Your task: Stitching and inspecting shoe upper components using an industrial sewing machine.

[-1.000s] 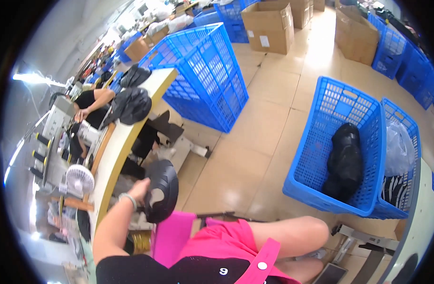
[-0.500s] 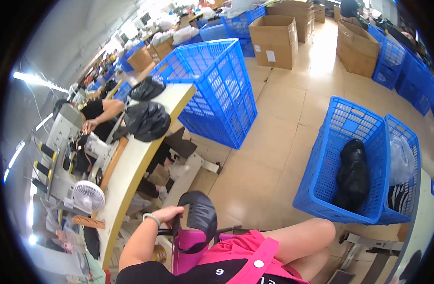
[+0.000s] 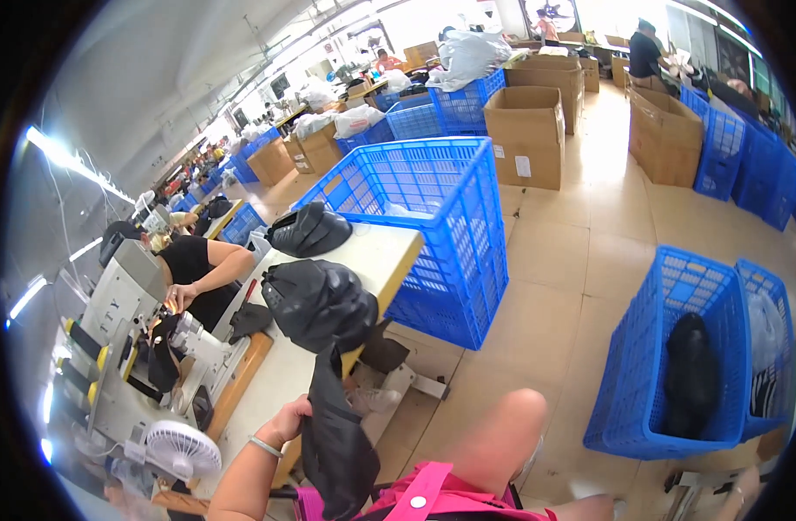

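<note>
My left hand [image 3: 287, 420] is closed around the edge of a black shoe upper [image 3: 339, 447], which hangs down over my lap beside the table edge. Just beyond it, a bundle of black shoe uppers [image 3: 318, 304] lies on the white table [image 3: 388, 247]. Another black stack of uppers [image 3: 309, 229] sits farther back on the same top. At the lower right edge a blurred skin-toned shape [image 3: 742, 495] may be my right hand; its fingers cannot be made out.
Across the table a person [image 3: 203, 269] works at a sewing machine [image 3: 194, 339]; a small white fan [image 3: 183, 449] stands nearer. A tall blue crate [image 3: 450, 252] adjoins the table's end. At right, a blue basket [image 3: 628, 382] holds black pieces. Cardboard boxes [image 3: 524, 135] stand farther back.
The view has tilted up and swung toward the table. My left hand has brought the shoe upper close to the stacked bundle; the upper now hangs lengthwise instead of showing its ribbed, open side.
</note>
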{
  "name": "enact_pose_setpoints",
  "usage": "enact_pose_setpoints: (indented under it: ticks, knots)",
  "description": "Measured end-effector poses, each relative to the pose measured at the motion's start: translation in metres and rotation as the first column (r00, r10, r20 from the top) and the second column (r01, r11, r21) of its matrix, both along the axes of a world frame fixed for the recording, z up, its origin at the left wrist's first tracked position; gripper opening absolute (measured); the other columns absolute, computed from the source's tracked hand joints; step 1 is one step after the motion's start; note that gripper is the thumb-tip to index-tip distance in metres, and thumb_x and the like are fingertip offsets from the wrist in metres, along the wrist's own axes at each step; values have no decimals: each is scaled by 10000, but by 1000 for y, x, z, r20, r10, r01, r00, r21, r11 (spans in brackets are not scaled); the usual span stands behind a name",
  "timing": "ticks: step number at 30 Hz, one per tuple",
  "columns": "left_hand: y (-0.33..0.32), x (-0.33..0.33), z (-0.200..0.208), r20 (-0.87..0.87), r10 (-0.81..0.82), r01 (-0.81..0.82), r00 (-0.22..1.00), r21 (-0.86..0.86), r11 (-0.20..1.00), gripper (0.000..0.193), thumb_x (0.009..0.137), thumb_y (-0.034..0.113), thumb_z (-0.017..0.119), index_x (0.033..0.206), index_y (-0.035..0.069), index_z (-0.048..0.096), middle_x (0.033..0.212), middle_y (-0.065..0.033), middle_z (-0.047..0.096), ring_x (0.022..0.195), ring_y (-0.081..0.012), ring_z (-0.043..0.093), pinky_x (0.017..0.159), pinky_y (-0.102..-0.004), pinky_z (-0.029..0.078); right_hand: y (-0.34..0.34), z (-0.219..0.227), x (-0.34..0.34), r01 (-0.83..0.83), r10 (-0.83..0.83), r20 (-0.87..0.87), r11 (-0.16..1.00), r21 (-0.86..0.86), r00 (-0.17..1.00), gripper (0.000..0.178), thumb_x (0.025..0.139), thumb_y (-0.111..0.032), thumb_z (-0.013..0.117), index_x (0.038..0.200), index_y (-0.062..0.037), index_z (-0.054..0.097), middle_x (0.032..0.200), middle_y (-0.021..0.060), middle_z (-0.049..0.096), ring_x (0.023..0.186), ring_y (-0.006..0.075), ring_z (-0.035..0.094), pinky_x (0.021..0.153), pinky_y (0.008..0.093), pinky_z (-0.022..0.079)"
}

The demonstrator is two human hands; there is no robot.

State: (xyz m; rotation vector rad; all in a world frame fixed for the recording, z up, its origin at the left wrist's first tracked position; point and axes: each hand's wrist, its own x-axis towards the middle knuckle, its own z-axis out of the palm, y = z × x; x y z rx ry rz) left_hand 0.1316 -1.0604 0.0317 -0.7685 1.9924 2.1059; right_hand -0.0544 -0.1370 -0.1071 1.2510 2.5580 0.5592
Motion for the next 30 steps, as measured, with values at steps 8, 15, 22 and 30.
enact_pose_setpoints:
  ticks: [8,15,22,30]
  knots:
    - [-136,-48,53,-433,97,20,896,258,966,812,645,452,466,1248,-91,429,809,-215,613,648,-257,577,595,-329,469,-569,150,-218,-992,850,-513,-73,103,-116,323,760,-72,587,1083,-76,605,982,130,624,862,329,621,763,428,503]
    - [-203,-52,-4,-488,162,173,858,571,803,903,650,398,497,1417,-26,277,931,-244,600,718,-291,595,755,-376,476,-964,204,-210,-672,597,-313,-686,279,-739,663,765,-65,598,1377,-206,389,1369,121,445,1228,302,478,973,395,439]
    - [-186,-45,-10,-520,-29,274,854,400,875,889,690,261,466,1449,-67,139,989,-279,630,866,-307,634,977,-368,396,-1119,174,-198,-559,559,-149,-696,450,-816,699,842,-82,516,1458,-263,238,1479,101,305,1305,313,400,1009,478,400]
    - [-185,-41,-9,-509,27,295,860,540,788,956,694,216,458,1454,-58,-53,1032,-279,626,857,-308,643,956,-351,411,-1133,180,-199,-547,438,-367,-789,281,-821,511,796,-142,591,1289,-137,458,1281,87,509,1038,263,598,826,373,530]
